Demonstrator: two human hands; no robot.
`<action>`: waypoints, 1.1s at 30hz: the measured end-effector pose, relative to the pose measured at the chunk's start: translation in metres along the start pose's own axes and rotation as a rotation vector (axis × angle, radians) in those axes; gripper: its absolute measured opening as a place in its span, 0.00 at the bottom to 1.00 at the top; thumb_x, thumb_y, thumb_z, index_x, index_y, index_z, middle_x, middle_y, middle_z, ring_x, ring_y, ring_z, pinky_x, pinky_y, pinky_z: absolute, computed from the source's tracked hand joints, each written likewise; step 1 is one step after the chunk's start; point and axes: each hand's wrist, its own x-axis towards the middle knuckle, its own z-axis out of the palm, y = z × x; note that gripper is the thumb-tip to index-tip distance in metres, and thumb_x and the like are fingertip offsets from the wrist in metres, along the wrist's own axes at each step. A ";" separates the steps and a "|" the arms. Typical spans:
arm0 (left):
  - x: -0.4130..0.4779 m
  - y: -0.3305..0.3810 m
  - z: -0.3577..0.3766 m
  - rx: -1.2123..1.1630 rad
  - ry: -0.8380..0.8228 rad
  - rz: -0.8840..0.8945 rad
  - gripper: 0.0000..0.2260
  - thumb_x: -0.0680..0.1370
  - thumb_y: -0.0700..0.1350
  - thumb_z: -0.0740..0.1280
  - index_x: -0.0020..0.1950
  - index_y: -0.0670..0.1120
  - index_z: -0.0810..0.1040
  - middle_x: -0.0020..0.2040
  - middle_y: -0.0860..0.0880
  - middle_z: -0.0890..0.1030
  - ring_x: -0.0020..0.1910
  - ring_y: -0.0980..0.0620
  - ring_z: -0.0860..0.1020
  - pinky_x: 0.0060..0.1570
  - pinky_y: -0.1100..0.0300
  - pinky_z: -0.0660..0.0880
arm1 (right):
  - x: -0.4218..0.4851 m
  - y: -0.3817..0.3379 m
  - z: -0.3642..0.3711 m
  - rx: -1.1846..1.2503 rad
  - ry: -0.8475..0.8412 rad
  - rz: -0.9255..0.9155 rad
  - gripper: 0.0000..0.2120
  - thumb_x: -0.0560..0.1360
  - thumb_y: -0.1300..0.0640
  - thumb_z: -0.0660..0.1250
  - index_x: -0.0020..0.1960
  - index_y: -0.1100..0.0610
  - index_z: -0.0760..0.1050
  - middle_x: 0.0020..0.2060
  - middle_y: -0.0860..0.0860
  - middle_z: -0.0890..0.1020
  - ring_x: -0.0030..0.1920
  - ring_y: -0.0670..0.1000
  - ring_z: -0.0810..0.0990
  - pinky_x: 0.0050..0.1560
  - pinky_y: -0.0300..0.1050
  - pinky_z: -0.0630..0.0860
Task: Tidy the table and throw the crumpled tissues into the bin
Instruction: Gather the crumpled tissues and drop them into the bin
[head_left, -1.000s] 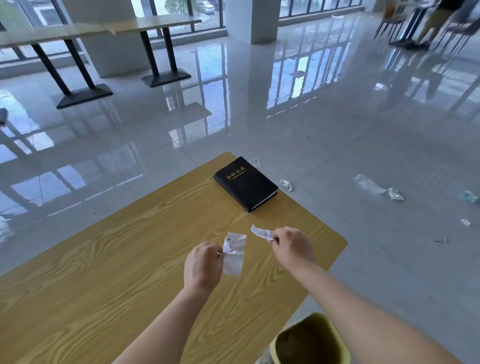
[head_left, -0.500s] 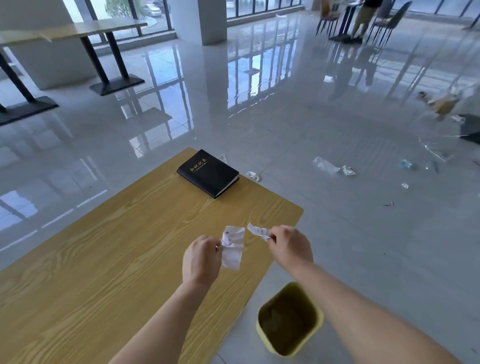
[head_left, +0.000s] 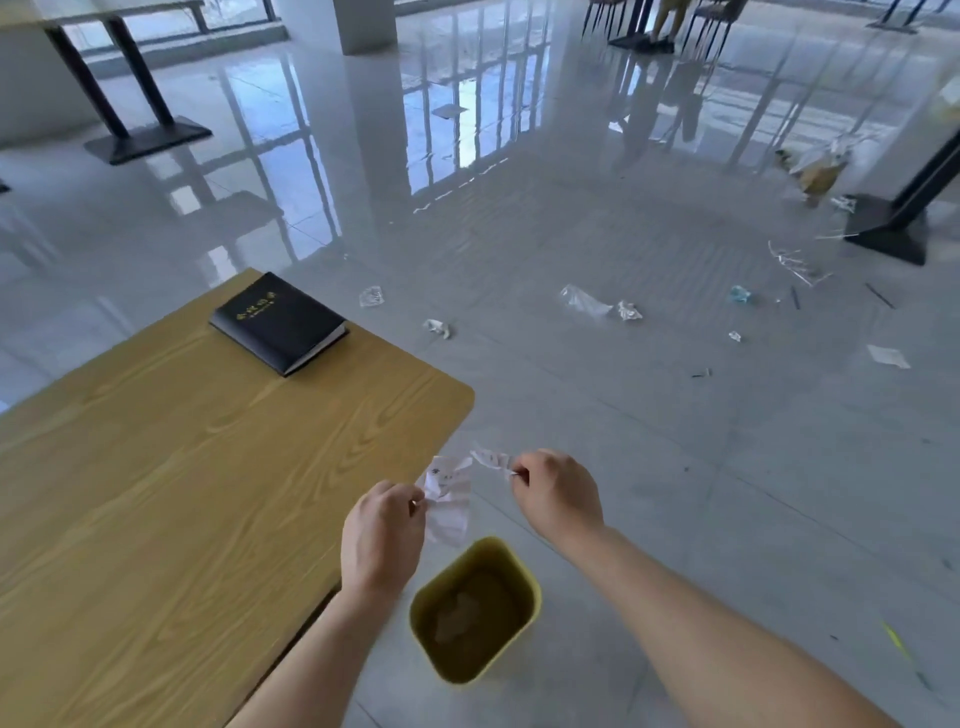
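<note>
My left hand (head_left: 382, 538) pinches a larger crumpled white tissue (head_left: 448, 501) that hangs down just past the table's right edge. A smaller crumpled tissue scrap (head_left: 491, 459) is pinched in my right hand (head_left: 558, 493), held over the floor. Both hands hover above and slightly behind the yellow bin (head_left: 527, 582), which stands on the floor beside the wooden table (head_left: 171, 467); something brownish lies in its bottom. A black notebook (head_left: 278, 322) lies near the table's far corner.
Scraps of tissue and plastic litter the grey tiled floor, such as one piece (head_left: 436, 328) near the table and a clear wrapper (head_left: 584, 301). A black table base (head_left: 891, 228) stands at the right. Other tables and chairs stand far back.
Both hands with their tissues have moved right, off the table edge, and now sit above the bin. The view has turned right, bringing the whole bin and more floor litter into sight.
</note>
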 end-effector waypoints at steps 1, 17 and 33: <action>-0.005 0.004 0.009 0.002 -0.014 -0.003 0.06 0.76 0.40 0.71 0.40 0.46 0.84 0.37 0.51 0.78 0.36 0.50 0.75 0.37 0.56 0.72 | -0.003 0.011 0.002 -0.001 -0.020 0.010 0.09 0.76 0.55 0.63 0.47 0.56 0.81 0.44 0.54 0.83 0.46 0.59 0.80 0.38 0.46 0.71; -0.048 -0.089 0.171 0.062 -0.354 -0.149 0.04 0.78 0.45 0.70 0.47 0.49 0.85 0.43 0.53 0.80 0.40 0.56 0.76 0.37 0.70 0.71 | -0.055 0.104 0.172 -0.041 -0.306 0.166 0.08 0.78 0.54 0.62 0.47 0.54 0.80 0.41 0.52 0.83 0.36 0.52 0.74 0.29 0.39 0.61; -0.057 -0.208 0.343 0.236 -0.478 -0.195 0.06 0.79 0.42 0.68 0.47 0.47 0.86 0.41 0.52 0.81 0.39 0.53 0.78 0.36 0.64 0.75 | -0.054 0.172 0.364 -0.133 -0.504 0.153 0.07 0.77 0.59 0.59 0.44 0.54 0.75 0.40 0.50 0.75 0.41 0.53 0.71 0.34 0.45 0.65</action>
